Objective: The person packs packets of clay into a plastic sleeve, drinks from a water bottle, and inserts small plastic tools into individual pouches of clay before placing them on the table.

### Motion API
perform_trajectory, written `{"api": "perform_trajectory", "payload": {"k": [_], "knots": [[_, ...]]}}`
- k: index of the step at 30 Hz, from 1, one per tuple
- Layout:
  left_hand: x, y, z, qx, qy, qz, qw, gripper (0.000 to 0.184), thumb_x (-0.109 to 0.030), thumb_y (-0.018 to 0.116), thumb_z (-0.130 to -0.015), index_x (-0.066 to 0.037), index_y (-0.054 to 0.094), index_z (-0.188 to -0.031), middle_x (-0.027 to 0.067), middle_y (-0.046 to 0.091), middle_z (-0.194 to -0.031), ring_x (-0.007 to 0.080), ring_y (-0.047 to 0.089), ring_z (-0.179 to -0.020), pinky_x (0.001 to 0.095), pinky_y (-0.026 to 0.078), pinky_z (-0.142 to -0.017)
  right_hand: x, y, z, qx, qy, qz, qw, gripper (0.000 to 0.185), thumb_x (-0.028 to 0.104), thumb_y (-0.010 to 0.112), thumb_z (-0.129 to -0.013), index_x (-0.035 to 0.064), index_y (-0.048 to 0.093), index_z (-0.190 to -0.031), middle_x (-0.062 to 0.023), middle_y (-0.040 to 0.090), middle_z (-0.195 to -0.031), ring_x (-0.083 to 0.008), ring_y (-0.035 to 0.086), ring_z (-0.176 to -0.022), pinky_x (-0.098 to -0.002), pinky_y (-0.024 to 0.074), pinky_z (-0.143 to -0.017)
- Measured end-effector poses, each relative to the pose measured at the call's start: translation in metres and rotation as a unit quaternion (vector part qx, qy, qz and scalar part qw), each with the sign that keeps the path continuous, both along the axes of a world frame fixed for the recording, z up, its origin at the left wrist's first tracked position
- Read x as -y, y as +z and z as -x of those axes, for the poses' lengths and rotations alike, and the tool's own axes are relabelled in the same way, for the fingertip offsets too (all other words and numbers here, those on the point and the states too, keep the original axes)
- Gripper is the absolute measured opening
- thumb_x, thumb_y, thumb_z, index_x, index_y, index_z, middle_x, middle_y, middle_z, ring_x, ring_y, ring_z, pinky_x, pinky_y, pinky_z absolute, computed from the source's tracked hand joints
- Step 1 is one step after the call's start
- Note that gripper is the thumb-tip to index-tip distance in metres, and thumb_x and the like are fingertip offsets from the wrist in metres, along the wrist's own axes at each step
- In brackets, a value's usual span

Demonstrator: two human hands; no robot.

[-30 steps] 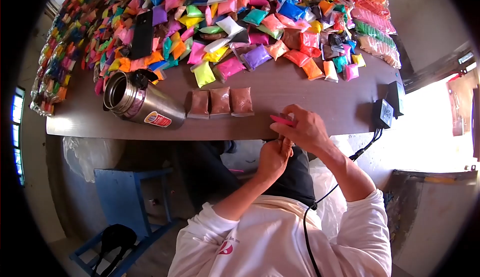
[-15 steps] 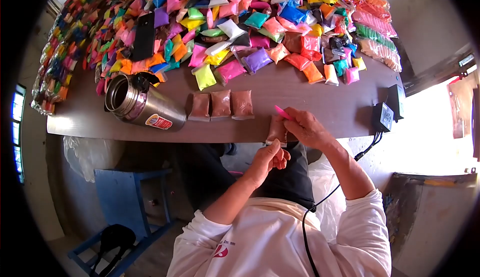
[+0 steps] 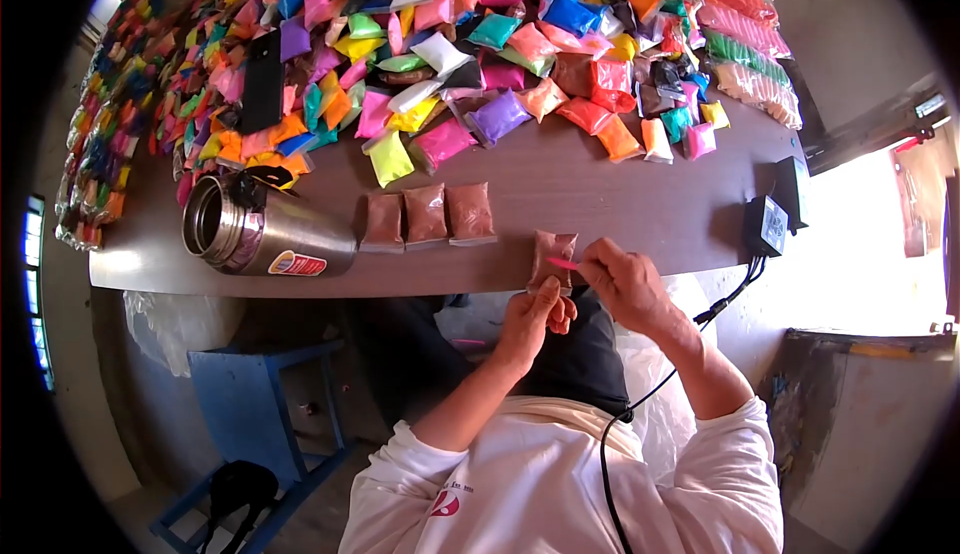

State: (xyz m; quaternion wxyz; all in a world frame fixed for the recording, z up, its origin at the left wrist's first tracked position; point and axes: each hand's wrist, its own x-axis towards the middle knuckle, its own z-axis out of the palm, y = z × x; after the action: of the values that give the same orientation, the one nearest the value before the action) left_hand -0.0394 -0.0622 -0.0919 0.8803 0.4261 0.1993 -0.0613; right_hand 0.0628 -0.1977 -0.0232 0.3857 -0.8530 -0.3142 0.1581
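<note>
A small clear packet filled with brown material (image 3: 549,250) lies at the front edge of the table. My left hand (image 3: 535,326) pinches its near end between thumb and fingers. In my right hand (image 3: 627,284) is a thin pink plastic stick (image 3: 563,264), gripped between thumb and fingertips. Its tip points left and lies across the middle of the packet; whether it presses on the surface I cannot tell. Three similar brown packets (image 3: 425,216) stand side by side in a row to the left.
A steel flask (image 3: 300,242) without its lid lies tilted at the left. Behind are heaps of colourful packets (image 3: 490,29) and a black phone (image 3: 263,84). A black box with cables (image 3: 765,226) sits at the right edge. Below left stands a blue chair (image 3: 240,394).
My right hand has drawn nearer to me, and the pink stick has swung from the packet's far end down across its middle. My left hand keeps its pinch. The view has shifted slightly.
</note>
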Motion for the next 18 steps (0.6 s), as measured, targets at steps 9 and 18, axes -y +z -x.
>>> {"api": "perform_trajectory", "payload": {"k": [9,18], "knots": [[0.000,0.001,-0.003,0.027,0.011,-0.006,1.000,0.056,-0.043,0.050,-0.096,-0.005,0.049,-0.055,0.0068,0.056,-0.060,0.0137,0.055,-0.058,0.0248,0.043,-0.054,-0.020,-0.008,-0.002,0.200,0.039,0.034,0.979,0.019,0.017,0.060,-0.088,0.0051,0.049,-0.078,-0.0122,0.058,-0.070,-0.0332,0.059,-0.065,-0.0414,0.0461,-0.054],[0.001,0.000,-0.008,0.010,0.012,-0.070,0.997,0.058,-0.048,0.047,-0.096,-0.010,0.045,-0.053,0.0032,0.052,-0.055,0.0135,0.057,-0.061,0.0270,0.042,-0.058,-0.027,-0.008,-0.005,0.146,-0.017,0.055,0.988,0.016,0.017,0.060,-0.086,0.0043,0.053,-0.081,-0.0142,0.062,-0.075,-0.0345,0.061,-0.069,-0.0435,0.0476,-0.057]]}}
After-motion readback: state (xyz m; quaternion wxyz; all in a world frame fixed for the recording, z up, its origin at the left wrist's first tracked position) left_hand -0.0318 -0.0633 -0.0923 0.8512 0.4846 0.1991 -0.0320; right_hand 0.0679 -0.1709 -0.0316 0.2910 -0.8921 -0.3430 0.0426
